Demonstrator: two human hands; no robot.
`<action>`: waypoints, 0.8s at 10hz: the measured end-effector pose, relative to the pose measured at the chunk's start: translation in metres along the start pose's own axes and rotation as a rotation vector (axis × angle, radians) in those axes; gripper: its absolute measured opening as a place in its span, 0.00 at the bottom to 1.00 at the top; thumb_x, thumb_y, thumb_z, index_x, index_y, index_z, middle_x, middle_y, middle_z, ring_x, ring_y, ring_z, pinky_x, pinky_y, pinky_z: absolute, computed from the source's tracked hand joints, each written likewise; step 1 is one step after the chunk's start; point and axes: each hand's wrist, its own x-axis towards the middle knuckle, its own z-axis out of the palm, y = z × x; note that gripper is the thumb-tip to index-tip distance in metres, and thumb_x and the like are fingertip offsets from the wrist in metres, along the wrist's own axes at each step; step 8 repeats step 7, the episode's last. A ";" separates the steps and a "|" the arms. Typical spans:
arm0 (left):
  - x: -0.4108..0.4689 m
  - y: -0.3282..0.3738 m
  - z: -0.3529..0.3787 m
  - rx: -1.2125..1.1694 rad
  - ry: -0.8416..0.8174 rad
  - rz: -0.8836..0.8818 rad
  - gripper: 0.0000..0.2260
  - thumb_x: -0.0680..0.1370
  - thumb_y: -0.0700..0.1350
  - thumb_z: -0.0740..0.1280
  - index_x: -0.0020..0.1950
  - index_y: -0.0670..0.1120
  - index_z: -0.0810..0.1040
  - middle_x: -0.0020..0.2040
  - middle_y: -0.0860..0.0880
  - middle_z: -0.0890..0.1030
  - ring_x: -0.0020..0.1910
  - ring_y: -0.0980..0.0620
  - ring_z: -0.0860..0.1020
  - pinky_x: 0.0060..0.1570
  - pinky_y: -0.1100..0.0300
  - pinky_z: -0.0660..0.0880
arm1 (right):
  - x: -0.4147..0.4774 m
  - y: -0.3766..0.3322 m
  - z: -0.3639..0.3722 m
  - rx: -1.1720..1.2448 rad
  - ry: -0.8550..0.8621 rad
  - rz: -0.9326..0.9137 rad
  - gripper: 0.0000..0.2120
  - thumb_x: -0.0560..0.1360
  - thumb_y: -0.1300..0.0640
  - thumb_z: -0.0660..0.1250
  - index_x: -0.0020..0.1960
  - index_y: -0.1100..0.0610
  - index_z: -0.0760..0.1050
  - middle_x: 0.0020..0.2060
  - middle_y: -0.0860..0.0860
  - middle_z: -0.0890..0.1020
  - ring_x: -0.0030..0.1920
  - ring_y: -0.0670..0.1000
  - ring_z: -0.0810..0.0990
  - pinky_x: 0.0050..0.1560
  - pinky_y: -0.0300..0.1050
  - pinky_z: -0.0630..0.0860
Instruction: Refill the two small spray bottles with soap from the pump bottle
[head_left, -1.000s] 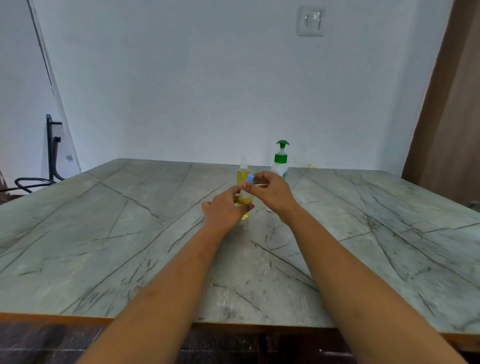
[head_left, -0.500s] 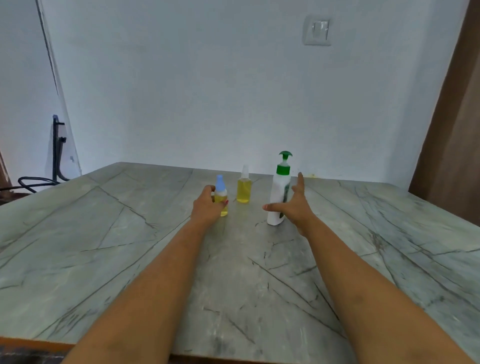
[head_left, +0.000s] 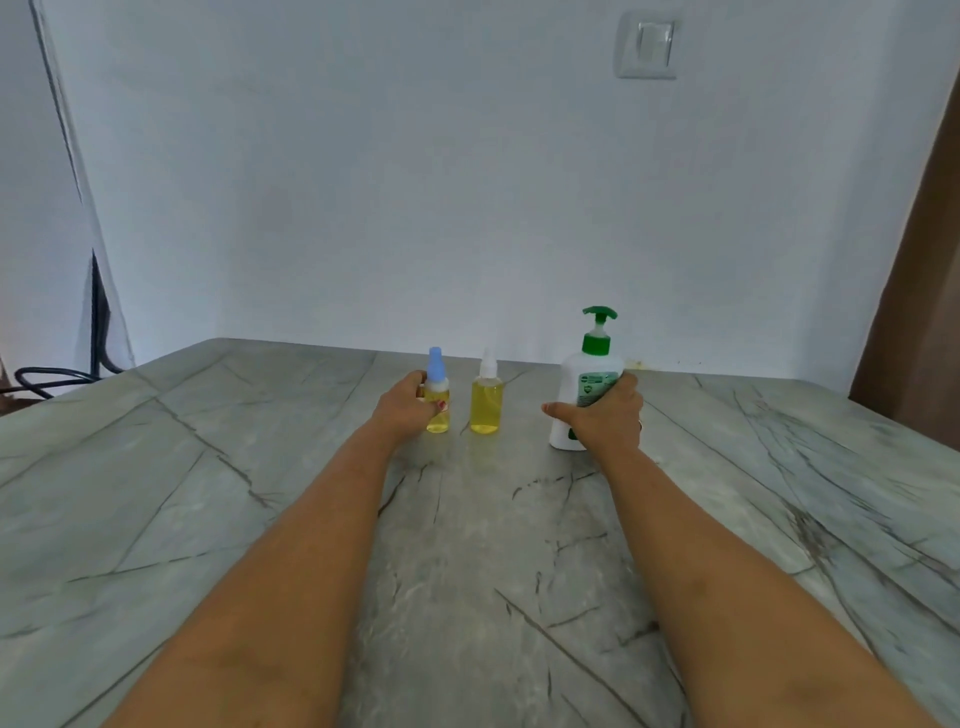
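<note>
Two small spray bottles of yellow liquid stand upright near the far side of the marble table (head_left: 260, 519). The blue-capped spray bottle (head_left: 436, 387) is on the left, and my left hand (head_left: 405, 410) grips its body. The clear-capped spray bottle (head_left: 487, 397) stands free just to its right. Further right is the white pump bottle (head_left: 589, 384) with a green pump head; my right hand (head_left: 605, 418) grips its lower body, thumb stretched to the left. All three stand on the table.
A white wall with a light switch (head_left: 647, 47) rises behind the table. A black frame with cables (head_left: 62, 369) sits beyond the left edge. A brown door (head_left: 914, 312) is at the right.
My right hand has closed around the pump bottle, which it was only reaching toward before. My left hand still holds the blue-capped bottle, now standing on the table after both hands capped it.
</note>
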 end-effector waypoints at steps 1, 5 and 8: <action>0.005 -0.002 0.001 -0.021 -0.057 0.005 0.19 0.77 0.43 0.65 0.68 0.46 0.67 0.62 0.45 0.74 0.56 0.49 0.71 0.53 0.58 0.66 | 0.001 0.001 0.005 -0.046 0.021 -0.003 0.48 0.60 0.45 0.79 0.68 0.59 0.55 0.62 0.58 0.67 0.62 0.62 0.69 0.58 0.57 0.69; -0.007 -0.005 -0.002 -0.081 -0.066 -0.050 0.32 0.74 0.39 0.69 0.74 0.47 0.58 0.68 0.42 0.69 0.64 0.44 0.70 0.61 0.54 0.68 | -0.011 0.003 -0.010 -0.140 -0.104 0.125 0.64 0.59 0.40 0.78 0.76 0.57 0.37 0.71 0.62 0.56 0.71 0.64 0.55 0.69 0.60 0.57; -0.025 0.000 -0.020 -0.014 -0.048 -0.062 0.37 0.72 0.33 0.69 0.76 0.47 0.55 0.72 0.40 0.63 0.68 0.42 0.67 0.66 0.49 0.66 | -0.031 -0.002 -0.030 -0.016 -0.044 0.085 0.61 0.60 0.42 0.78 0.76 0.55 0.38 0.72 0.62 0.55 0.72 0.65 0.55 0.70 0.61 0.54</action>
